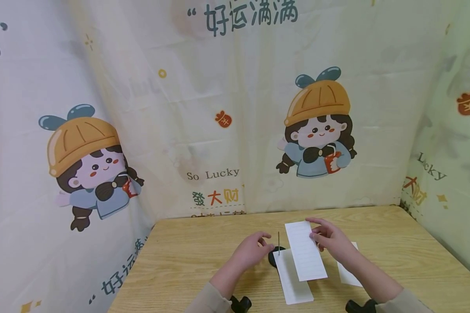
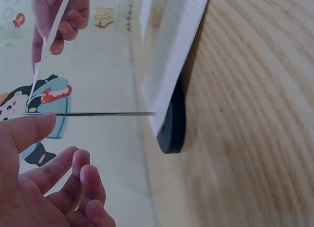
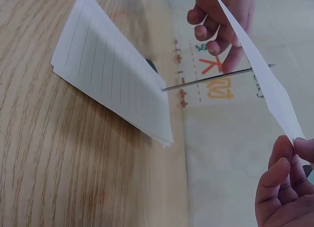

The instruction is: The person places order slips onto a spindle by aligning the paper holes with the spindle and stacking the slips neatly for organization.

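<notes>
My right hand (image 1: 333, 241) pinches a white lined paper sheet (image 1: 306, 252) by its edge. That sheet is held up near the tip of a thin metal spike (image 2: 108, 114), which stands upright on a round black base (image 2: 172, 124). Whether the spike's tip goes through the raised sheet cannot be told. Lower on the spike, a few lined sheets (image 3: 108, 72) are threaded by one end and slope down to the table. Left of the spike is my left hand (image 1: 252, 251), fingers loosely bent and holding nothing. A fingertip is close to the spike; contact is unclear.
Another white paper (image 1: 348, 269) lies on the wooden table (image 1: 192, 256), partly behind my right forearm. A printed cloth (image 1: 203, 143) hangs behind the table and along its sides. Black straps or mounts (image 1: 240, 304) sit at both wrists.
</notes>
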Demonstrator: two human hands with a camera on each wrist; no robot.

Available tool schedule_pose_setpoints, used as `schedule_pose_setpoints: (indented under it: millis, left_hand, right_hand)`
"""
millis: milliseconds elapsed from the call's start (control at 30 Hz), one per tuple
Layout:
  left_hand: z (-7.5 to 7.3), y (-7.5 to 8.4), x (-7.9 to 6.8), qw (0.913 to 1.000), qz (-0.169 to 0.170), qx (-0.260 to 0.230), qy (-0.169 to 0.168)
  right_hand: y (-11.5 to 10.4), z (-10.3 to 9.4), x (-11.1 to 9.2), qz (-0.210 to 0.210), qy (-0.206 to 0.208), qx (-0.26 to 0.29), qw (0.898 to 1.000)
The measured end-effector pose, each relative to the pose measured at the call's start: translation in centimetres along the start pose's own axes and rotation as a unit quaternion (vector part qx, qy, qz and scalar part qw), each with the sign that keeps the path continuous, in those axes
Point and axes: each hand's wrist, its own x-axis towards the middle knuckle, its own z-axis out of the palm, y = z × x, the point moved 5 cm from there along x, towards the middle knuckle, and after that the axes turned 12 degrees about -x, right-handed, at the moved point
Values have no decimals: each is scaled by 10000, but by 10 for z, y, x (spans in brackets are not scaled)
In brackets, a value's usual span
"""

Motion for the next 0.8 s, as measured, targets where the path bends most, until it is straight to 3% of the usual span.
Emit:
schedule_pose_setpoints:
  millis: [533,800]
  left_hand:
    - [-4,17,1,9994,255,224,47]
    - [-3,22,0,9996,238,-49,115]
  right_hand:
    - [-6,6,3,-39,-79,167,9998]
    - [-8,13,3,-12,-70,234,9997]
